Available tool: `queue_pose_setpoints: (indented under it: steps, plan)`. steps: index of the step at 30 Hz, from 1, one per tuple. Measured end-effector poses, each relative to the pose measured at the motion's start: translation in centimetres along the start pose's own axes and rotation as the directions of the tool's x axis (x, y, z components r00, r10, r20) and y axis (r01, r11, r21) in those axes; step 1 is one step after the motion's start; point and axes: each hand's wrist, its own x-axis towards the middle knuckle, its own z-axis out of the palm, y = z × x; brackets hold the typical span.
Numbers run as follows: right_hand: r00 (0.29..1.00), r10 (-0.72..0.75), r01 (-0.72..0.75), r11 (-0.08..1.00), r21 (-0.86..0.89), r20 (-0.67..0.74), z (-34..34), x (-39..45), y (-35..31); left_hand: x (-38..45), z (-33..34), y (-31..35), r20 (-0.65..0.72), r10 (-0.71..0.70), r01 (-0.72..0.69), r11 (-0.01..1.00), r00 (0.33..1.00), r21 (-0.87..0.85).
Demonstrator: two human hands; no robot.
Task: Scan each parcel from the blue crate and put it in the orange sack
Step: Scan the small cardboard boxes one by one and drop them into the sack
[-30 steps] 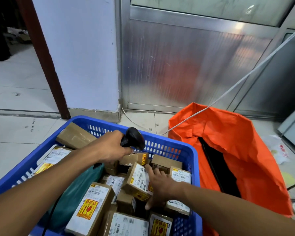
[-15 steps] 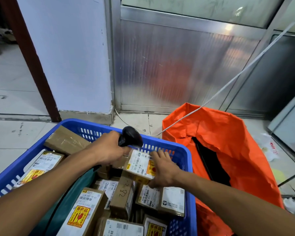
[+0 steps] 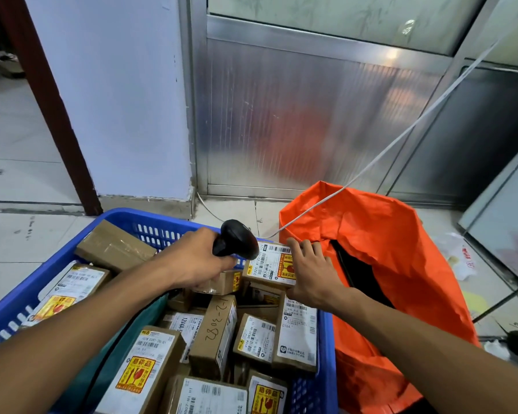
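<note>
The blue crate (image 3: 168, 225) fills the lower left and holds several brown cardboard parcels with white labels. My left hand (image 3: 192, 261) grips a black barcode scanner (image 3: 235, 239) above the crate's far rim. Its head points at a small labelled parcel (image 3: 269, 265). My right hand (image 3: 310, 271) holds that parcel by its right side, lifted above the crate's far right corner. The orange sack (image 3: 401, 264) stands just right of the crate. Its dark opening (image 3: 359, 273) lies next to my right hand.
A teal bag (image 3: 126, 345) lies in the crate under my left arm. A white cord (image 3: 401, 138) runs from the sack up to the right. A pale wall, a brown door frame (image 3: 51, 106) and metal panels stand behind. Litter lies on the tiled floor at right.
My right hand picked a small parcel out of the crate, lifted it and carried it right toward the sack. The scanner in my left hand stayed over the far rim.
</note>
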Motion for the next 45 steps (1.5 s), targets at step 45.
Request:
queue_pose_setpoints:
  steps: [45]
  plan:
    - [0.966,0.016,0.001,0.998,0.069,-0.258,-0.7,0.5,-2.4,-2.2,1.9,2.8,-0.068,-0.199,0.121,0.796,0.978,-0.593]
